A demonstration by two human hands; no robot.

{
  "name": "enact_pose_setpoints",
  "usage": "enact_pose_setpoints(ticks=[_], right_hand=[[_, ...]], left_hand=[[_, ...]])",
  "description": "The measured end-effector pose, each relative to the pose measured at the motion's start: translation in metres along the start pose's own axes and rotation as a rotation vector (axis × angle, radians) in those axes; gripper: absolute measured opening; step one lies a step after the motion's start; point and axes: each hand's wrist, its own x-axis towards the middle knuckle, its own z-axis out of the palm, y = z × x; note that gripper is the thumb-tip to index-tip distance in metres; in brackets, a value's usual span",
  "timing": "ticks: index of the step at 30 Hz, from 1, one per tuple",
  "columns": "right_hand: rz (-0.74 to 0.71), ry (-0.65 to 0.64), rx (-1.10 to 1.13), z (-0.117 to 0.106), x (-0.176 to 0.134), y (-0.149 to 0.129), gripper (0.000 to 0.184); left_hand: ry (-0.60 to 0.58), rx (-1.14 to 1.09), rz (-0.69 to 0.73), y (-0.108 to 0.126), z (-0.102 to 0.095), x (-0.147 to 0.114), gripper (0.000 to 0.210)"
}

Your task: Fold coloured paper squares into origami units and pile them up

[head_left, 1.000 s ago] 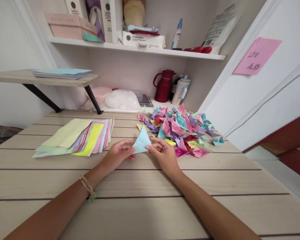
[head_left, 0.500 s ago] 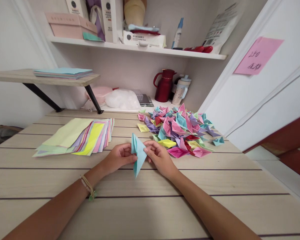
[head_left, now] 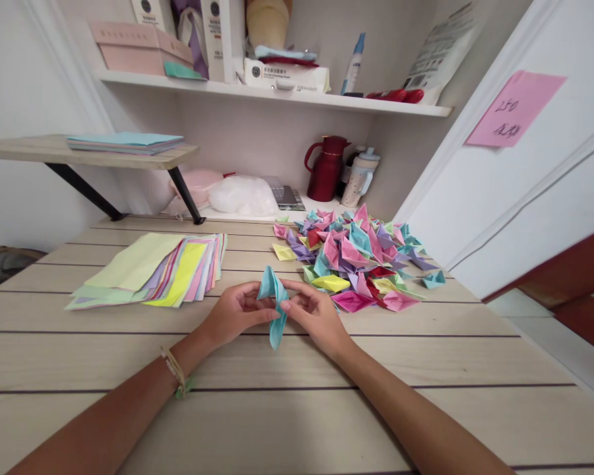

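A light-blue folded paper boat is held up above the table between both hands, its pointed ends up and down. My left hand pinches it from the left, thumb pressed on the near side. From the right, my right hand grips the same paper with its thumb near the middle fold, fingers partly hidden behind it. Right beyond my right hand lies a heap of folded paper boats in pink, blue, purple, yellow, green and red. To the left is a fanned stack of coloured paper sheets.
A small raised wooden shelf on black legs carries more paper sheets at the left. Behind the table stand a red thermos jug, a pale bottle and a white plastic bag. A white wall shelf runs above.
The blue paper has been turned and opened from a flatter, wide triangular form into a narrower, curved shape. Both thumbs have moved closer together on it.
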Motion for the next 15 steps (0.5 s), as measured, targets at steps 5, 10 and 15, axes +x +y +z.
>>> enact_pose_setpoints(ticks=[5, 10, 15], right_hand=[[-0.001, 0.009, -0.037, 0.0011, -0.0006, -0.0016, 0.045], [-0.001, 0.036, -0.073, 0.0008, 0.0004, -0.0013, 0.043], [-0.02, 0.006, -0.089, 0.0005, 0.0006, 0.0007, 0.045]], left_hand=[[-0.015, 0.02, -0.014, 0.001, 0.0023, -0.0019, 0.038], [-0.013, 0.057, -0.012, 0.0011, 0.0022, -0.0018, 0.041], [-0.028, 0.123, 0.001, -0.0001, 0.0024, -0.0019, 0.043]])
